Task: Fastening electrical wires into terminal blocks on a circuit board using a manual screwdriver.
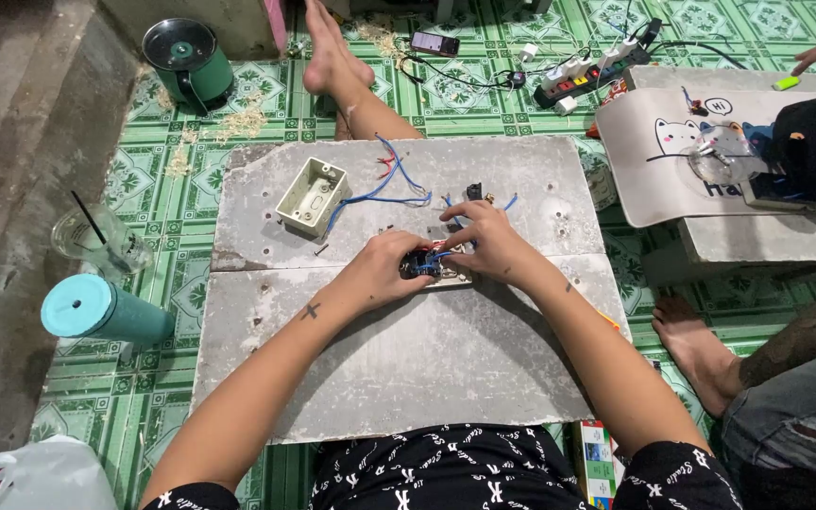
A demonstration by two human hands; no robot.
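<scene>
1. Green patterned floor tiles are spreading across the whole scene, with wood shavings lying scattered near the top left.
2. Two grey boards are lying side by side on the floor, forming the work surface in front of the seated person.
3. On the right, a second board is carrying a white mat with a cat drawing, and another person's bare foot is resting beside it.
4. A green kettle is standing at the top left; a teal tumbler is lying on its side at the left, just below a plastic cup with a straw.
5. A power strip is lying at the top right.
6. The left hand is curling around a small switch module at the boards' middle, holding it.
7. The right hand is pinching the module's blue wires from above, fingers narrowed.
8. A cream junction box is sitting open on the far board, with blue wires trailing from it towards the hands.
</scene>
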